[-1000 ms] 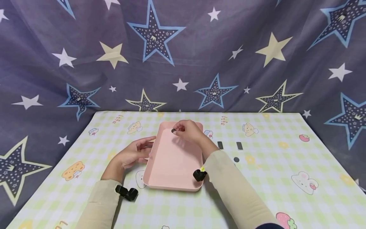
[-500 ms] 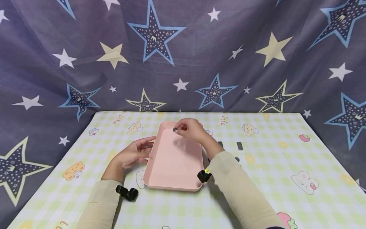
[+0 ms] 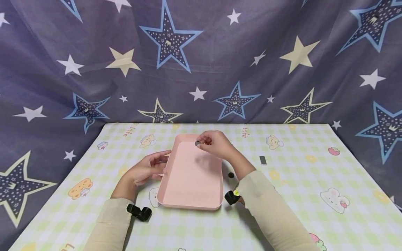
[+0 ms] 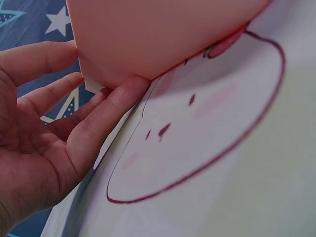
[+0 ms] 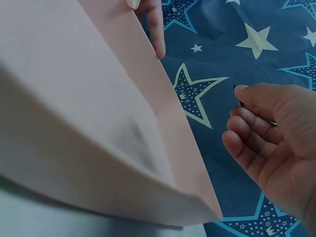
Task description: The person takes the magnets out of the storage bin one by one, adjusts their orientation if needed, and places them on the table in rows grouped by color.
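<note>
A shallow pink tray point(image 3: 191, 181) lies on the table, its long side running away from me. My left hand point(image 3: 148, 169) rests against the tray's left wall; in the left wrist view its extended fingers point(image 4: 42, 61) touch the pink side, and the thumb reaches the lower edge. Over the far right part of the tray, my right hand point(image 3: 216, 143) pinches a small dark disc point(image 3: 197, 143) between thumb and fingertips. Only a sliver of that disc point(image 5: 237, 94) shows in the right wrist view. The hand's shadow falls on the tray floor.
Right of the tray lies another dark disc point(image 3: 231, 175), close to my right forearm. Farther right is a small dark rectangular piece point(image 3: 263, 160). A checked cartoon tablecloth point(image 3: 295, 216) covers the table, and a star-patterned curtain point(image 3: 201, 76) hangs behind it.
My right hand has shifted right with the disc still pinched. Its forearm now covers one rectangular piece and one disc, while another disc beside the tray shows. The left hand stays put.
</note>
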The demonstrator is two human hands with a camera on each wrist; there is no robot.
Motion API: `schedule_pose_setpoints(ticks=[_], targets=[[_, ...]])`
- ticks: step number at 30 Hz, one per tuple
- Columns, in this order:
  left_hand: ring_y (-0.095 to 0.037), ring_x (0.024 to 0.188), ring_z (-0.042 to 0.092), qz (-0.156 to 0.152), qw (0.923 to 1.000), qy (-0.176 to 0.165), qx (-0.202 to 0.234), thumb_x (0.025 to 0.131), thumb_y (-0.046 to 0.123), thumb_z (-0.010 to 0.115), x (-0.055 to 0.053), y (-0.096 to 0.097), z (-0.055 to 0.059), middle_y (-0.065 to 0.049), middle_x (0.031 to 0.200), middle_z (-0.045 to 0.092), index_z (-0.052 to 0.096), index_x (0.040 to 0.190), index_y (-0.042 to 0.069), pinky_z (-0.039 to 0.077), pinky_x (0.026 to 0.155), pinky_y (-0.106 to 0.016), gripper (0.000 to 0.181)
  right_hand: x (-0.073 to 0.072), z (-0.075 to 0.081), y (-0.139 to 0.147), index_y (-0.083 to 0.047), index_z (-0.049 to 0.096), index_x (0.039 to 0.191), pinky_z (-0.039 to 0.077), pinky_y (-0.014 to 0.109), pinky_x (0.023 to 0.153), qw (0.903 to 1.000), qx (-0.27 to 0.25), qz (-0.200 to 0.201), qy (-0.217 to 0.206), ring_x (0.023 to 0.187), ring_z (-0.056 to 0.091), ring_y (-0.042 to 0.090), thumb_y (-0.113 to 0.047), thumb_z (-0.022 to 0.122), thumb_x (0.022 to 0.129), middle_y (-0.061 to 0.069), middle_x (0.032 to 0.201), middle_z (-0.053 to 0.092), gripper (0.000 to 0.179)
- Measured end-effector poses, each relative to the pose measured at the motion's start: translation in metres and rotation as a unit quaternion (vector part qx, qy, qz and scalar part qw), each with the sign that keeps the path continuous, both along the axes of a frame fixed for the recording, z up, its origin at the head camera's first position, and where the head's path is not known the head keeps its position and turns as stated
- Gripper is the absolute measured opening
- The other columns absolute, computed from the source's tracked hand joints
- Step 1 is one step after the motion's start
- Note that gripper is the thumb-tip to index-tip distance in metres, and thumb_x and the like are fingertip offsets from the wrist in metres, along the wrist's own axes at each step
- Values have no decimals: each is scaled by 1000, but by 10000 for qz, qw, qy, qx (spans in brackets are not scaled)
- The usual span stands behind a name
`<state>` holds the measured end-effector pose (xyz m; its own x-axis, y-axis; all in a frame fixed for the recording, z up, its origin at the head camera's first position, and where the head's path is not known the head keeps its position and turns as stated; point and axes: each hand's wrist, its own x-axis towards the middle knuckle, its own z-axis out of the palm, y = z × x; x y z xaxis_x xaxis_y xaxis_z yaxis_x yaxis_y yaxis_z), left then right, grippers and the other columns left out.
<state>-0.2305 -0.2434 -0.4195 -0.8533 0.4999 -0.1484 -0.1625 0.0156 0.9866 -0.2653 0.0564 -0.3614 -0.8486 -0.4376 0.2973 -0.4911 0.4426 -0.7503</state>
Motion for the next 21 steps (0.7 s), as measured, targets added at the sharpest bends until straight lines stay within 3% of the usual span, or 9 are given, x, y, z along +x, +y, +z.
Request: schedule_pose_setpoints(ticks=[21], targets=[[-24,114,58,-47,10000,51,39,90,-8,59,0,-1,0,-31,144,33,21,154,0,58,76,-41,75,25,0,29,-5,71,96,48,27,62,9998,83,-72,170,68,54,15,-10,73,87,0,81,63,10]])
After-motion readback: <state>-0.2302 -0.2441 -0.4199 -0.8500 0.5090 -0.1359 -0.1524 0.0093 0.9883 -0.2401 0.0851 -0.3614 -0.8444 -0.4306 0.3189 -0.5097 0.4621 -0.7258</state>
